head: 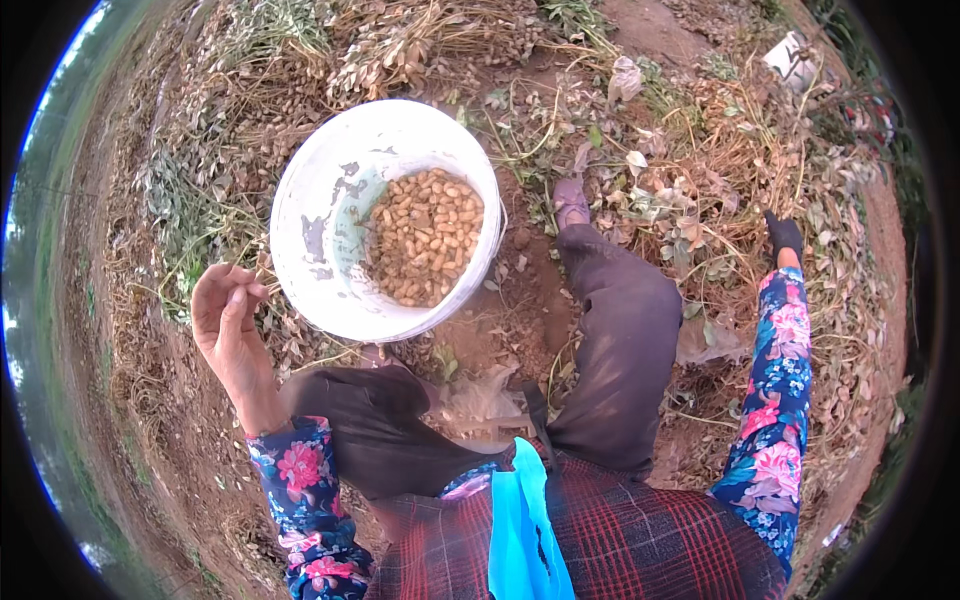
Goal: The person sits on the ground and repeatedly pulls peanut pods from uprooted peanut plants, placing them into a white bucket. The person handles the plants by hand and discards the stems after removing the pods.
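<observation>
A white plastic bucket (315, 172), its inner wall smeared with dirt or worn patches, stands tilted in view between my feet. Unshelled peanuts (427, 236) cover its bottom. Just left of the bucket's near rim is my left hand (229, 322), bare and raised, thumb and fingertips drawn together. Whether anything small sits between them is not visible. Far to the right, my right hand (784, 234) wears a dark glove and reaches down to a heap of dried peanut vines (720, 217). Its fingers are too small and dark to make out a grip.
Pulled peanut plants (255, 97) lie ahead and to the left, some with pods. A white container (791, 61) lies at the far right. Crumpled clear plastic film (484, 397) is between my legs, near a low seat (487, 431). My right shoe (571, 201) rests beside the vines.
</observation>
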`<state>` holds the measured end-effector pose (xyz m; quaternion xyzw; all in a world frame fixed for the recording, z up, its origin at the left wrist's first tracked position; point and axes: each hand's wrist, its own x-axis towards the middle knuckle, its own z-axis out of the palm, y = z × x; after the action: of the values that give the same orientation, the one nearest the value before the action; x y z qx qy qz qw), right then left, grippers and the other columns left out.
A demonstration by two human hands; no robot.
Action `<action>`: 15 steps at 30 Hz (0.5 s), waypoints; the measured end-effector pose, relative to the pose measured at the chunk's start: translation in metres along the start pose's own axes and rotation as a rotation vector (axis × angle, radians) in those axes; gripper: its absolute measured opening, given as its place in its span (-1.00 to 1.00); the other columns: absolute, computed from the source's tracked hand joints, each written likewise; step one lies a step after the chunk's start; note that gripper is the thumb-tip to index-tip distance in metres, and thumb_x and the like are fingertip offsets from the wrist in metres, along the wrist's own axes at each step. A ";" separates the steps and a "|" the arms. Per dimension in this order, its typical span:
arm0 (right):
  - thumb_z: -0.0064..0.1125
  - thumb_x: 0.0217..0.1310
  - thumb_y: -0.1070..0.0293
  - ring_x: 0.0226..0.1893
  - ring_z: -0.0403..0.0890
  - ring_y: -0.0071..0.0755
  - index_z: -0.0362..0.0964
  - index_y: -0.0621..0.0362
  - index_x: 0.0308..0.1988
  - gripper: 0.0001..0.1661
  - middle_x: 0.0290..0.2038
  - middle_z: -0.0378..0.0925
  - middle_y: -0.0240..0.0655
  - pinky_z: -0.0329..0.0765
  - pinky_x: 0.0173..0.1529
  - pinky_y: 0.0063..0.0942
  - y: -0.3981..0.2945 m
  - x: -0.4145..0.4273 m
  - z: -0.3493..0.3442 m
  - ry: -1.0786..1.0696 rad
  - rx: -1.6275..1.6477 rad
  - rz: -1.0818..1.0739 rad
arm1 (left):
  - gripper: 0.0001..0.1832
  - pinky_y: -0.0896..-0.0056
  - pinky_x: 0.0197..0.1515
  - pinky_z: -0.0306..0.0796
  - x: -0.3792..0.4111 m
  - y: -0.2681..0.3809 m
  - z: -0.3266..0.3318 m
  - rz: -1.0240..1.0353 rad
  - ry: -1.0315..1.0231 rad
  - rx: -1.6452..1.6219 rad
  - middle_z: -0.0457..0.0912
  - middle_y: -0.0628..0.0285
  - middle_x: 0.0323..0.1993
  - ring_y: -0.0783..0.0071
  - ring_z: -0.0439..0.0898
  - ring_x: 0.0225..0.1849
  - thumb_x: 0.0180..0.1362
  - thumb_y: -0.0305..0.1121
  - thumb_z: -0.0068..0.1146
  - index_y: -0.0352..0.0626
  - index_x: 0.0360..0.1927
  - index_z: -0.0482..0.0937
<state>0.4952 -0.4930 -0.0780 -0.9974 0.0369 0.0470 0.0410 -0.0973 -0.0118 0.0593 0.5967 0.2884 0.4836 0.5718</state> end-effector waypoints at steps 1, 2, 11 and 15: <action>0.04 -0.16 -0.25 -0.22 0.50 0.04 0.43 0.33 -0.25 -0.22 -0.27 0.49 0.03 0.39 -0.13 -0.23 -0.001 0.003 -0.012 -0.085 0.002 -0.003 | -0.75 0.51 -0.25 0.43 -0.007 0.001 -0.014 0.019 0.064 0.014 0.52 0.17 -0.34 0.49 0.50 -0.38 0.02 -0.60 -0.05 -0.29 -0.17 0.42; 0.05 -0.17 -0.25 -0.32 0.53 0.02 0.47 0.32 -0.38 -0.27 -0.38 0.52 -0.01 0.41 -0.20 -0.22 0.001 0.000 -0.019 0.017 -0.130 -0.172 | -0.77 0.53 -0.27 0.45 -0.013 0.000 -0.031 0.023 0.122 -0.016 0.52 0.17 -0.34 0.50 0.50 -0.37 0.01 -0.61 -0.05 -0.29 -0.20 0.44; 0.06 0.02 0.13 -0.62 0.45 -0.51 0.39 0.19 -0.13 -0.55 -0.43 0.52 -0.27 0.39 -0.48 -0.54 -0.090 -0.081 -0.089 0.050 0.154 -0.453 | -0.77 0.54 -0.31 0.49 -0.068 -0.048 -0.149 -0.071 0.592 0.047 0.53 0.19 -0.37 0.47 0.53 -0.40 -0.02 -0.69 -0.12 -0.24 -0.28 0.45; 0.07 0.08 0.28 -0.52 0.41 -0.66 0.37 0.14 -0.07 -0.62 -0.35 0.50 -0.37 0.39 -0.39 -0.65 -0.188 -0.201 -0.076 0.002 0.465 -0.741 | -0.76 0.54 -0.40 0.47 -0.107 -0.123 -0.196 -0.483 0.620 0.116 0.53 0.17 -0.44 0.44 0.54 -0.46 -0.11 -0.67 -0.09 -0.26 -0.31 0.44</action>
<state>0.3175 -0.2989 0.0317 -0.9076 -0.3137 0.0184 0.2784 -0.2885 -0.0063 -0.1091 0.3689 0.6061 0.4754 0.5203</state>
